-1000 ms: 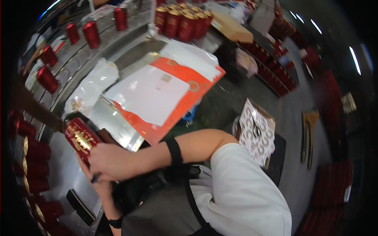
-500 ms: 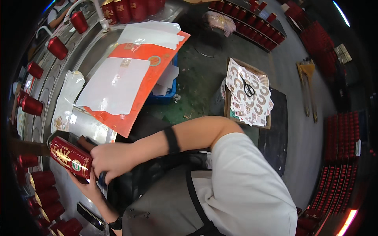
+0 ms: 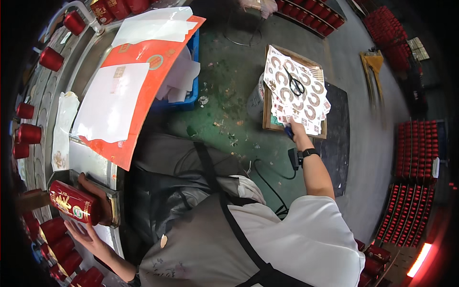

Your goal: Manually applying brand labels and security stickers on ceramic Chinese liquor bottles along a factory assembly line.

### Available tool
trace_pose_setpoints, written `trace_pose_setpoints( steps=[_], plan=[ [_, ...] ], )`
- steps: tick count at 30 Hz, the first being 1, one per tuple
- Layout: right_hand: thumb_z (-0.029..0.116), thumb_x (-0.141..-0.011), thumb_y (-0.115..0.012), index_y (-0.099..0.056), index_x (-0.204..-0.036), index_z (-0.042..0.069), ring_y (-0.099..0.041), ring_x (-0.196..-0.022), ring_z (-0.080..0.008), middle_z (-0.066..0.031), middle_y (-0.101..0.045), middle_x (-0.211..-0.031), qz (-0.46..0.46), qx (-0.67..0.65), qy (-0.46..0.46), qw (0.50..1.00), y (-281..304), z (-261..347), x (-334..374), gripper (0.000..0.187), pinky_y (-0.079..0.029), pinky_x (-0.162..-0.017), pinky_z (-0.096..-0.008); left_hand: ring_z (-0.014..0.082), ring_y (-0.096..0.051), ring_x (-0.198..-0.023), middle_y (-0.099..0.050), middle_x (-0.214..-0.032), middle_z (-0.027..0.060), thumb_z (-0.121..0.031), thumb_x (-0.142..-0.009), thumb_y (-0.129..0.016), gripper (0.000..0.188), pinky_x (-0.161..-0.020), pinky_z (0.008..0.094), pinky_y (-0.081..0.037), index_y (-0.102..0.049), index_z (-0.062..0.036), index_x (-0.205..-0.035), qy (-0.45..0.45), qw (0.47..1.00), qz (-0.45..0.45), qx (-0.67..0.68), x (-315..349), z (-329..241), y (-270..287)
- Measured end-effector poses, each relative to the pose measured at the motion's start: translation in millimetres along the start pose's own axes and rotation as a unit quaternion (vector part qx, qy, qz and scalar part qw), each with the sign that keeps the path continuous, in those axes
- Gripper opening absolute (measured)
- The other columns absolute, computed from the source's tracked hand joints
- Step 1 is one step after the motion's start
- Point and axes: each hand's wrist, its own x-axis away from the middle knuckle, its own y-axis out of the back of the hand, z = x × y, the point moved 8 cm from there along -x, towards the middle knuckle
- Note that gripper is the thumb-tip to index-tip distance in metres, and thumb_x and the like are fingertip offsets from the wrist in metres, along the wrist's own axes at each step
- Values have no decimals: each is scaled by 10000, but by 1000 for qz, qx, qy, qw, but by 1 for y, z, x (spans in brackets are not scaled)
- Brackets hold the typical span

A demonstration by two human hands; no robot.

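Observation:
A red canister (image 3: 74, 203) with gold decoration and a green-and-white round mark lies on its side in a dark holder (image 3: 112, 203) at the lower left. My left hand (image 3: 86, 234) is just below it, fingers stretched out and thumb against its side. My right hand (image 3: 297, 131) is at the near edge of a shallow tray (image 3: 272, 126), touching sheets of stickers (image 3: 306, 91) with ring-shaped prints. A small dark blue thing (image 3: 289, 132), whose kind I cannot make out, is in its fingers. Black-handled scissors (image 3: 295, 86) lie on the sheets.
An orange-red board (image 3: 138, 95) with white sheets leans over the steel bench beside a blue bin (image 3: 193, 98). Red cups (image 3: 51, 59) sit along a conveyor at left. A black cable (image 3: 267, 182) hangs near my right arm. Stacked red canisters (image 3: 416, 148) and a yellow pallet jack (image 3: 372, 71) are at right.
My right hand has left the canister and swung right to the sticker tray, the blue thing still with it. My left hand stays by the canister, its fingers now more spread. The view has shifted.

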Motion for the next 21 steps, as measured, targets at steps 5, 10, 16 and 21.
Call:
trace_pose_setpoints(
  steps=[5,10,16,21],
  plan=[
    [473,-751,-768,-661,-1103,-11,-674,-810,-285,-185,-704,-979,-68,369,76,924,48,-4,-26,608,-523,-760,-384,309,-367,-1389,-358,-1521,143,-230,-1004,-525,541,-1149,418,-292,-351,-19,-1470,-31,994,-71,-82,-2,-44,15],
    [462,-713,-784,-516,-1355,118,-616,-1090,-320,-195,-582,-1247,-130,483,99,860,50,13,-17,776,-497,-921,-423,270,-408,-1365,-403,-1489,136,-209,-1015,-493,484,-1156,411,-315,-388,-8,-1444,-82,987,-81,-113,-3,-85,-9],
    [449,-759,-762,-455,-1399,154,-606,-1088,-360,-191,-498,-1305,-140,530,151,823,33,40,-9,768,-520,-883,-445,276,-410,-1364,-397,-1494,140,-150,-1020,-463,462,-1160,406,-315,-372,-5,-1449,-115,985,-50,-119,-5,-106,-39],
    [416,-843,-691,-447,-1397,124,-640,-995,-390,-222,-515,-1271,-92,575,250,774,26,54,-10,673,-542,-814,-468,251,-431,-1347,-440,-1467,129,-231,-1019,-491,467,-1145,401,-320,-425,-21,-1431,-170,978,-18,-122,-11,-130,-79]
  ],
)
